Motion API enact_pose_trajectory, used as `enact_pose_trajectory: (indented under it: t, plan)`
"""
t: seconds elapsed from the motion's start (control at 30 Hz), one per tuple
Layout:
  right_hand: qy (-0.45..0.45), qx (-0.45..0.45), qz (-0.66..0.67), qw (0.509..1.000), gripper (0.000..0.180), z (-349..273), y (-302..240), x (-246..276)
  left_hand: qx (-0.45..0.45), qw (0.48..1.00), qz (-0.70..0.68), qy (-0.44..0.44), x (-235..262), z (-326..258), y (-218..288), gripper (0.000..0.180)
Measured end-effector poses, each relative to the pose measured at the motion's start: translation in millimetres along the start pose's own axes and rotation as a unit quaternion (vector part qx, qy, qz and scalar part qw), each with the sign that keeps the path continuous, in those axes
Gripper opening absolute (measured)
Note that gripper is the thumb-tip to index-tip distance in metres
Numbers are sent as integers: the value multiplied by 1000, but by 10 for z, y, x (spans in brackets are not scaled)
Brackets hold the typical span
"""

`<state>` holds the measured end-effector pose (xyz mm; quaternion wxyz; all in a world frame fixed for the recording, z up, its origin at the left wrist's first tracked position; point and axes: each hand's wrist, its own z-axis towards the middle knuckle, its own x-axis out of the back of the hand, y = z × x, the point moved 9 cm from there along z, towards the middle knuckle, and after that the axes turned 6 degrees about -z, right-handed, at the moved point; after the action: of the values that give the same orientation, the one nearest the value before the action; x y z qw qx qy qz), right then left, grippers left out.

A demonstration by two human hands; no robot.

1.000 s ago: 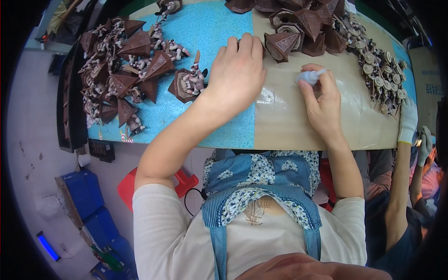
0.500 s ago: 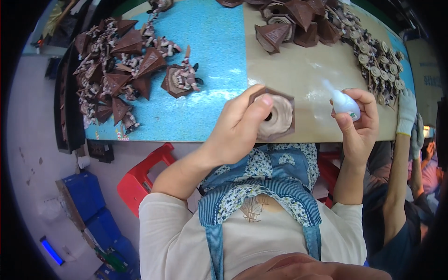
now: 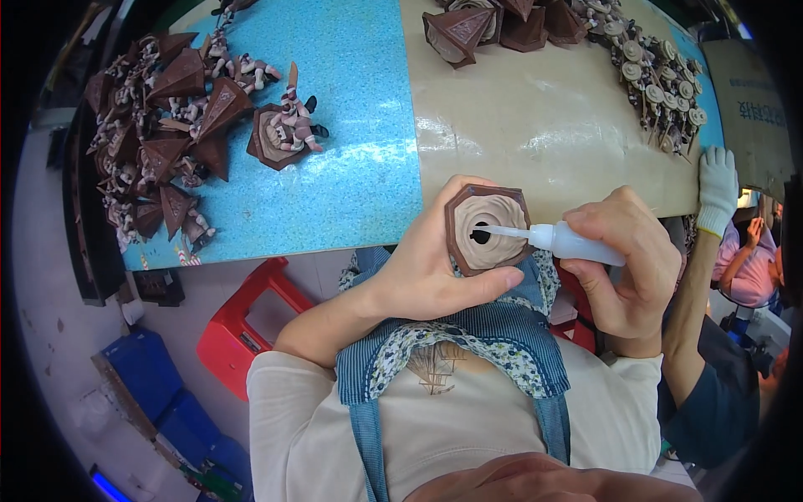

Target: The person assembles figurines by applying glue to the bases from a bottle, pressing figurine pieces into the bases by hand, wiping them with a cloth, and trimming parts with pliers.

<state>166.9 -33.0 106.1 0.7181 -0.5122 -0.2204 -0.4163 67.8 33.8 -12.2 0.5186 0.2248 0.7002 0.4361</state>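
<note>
Head view shows us both hands raised at the front of the table [image 3: 510, 138]. Our left hand [image 3: 428, 272] cradles a brown hexagonal piece [image 3: 502, 251], its cream-coloured ringed face turned toward us; the thumb lies along the near rim, the other fingers mostly hidden behind. Our right hand [image 3: 631, 263] pinches a pale squeeze bottle [image 3: 577, 243] between thumb and fingers, its thin nozzle reaching over the dark central hole. We cannot tell whether the tip touches.

Too hard a squeeze could spill liquid across the cream rings, we judge, and a tilt of the left wrist could make the nozzle skid off the hole. The piece overlaps the table's front edge in view, with our apron [image 3: 468, 335] below, so a loosened grip could drop it into our lap.

Forward looks roomiest, with tan surface stretching toward the brown pointed pieces [image 3: 502, 29]. Leftward, a lone figure on a base [image 3: 288, 130] lies before a crowded heap [image 3: 176, 151]; a wide sweep might knock it. Rightward, round-hatted figures [image 3: 665, 88] and a co-worker's gloved hand [image 3: 718, 191] near the table's end leave us less room.
</note>
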Motion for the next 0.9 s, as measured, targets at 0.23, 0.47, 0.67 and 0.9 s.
enact_pose_trajectory:
  t: [0.23,0.47,0.67,0.9]
  plan:
    - [-6,24,-24,999,31,3,-81,-13,0,1000,10,-4,-16,-7,10,65]
    - [-5,20,-29,999,31,-11,-93,-12,-1,1000,10,-15,-45,-7,0,63]
    - [3,-29,73,997,33,-114,116,-28,1,999,37,19,28,-32,16,61]
    - [82,-211,398,889,38,-132,973,-293,-8,913,400,78,182,-65,375,71]
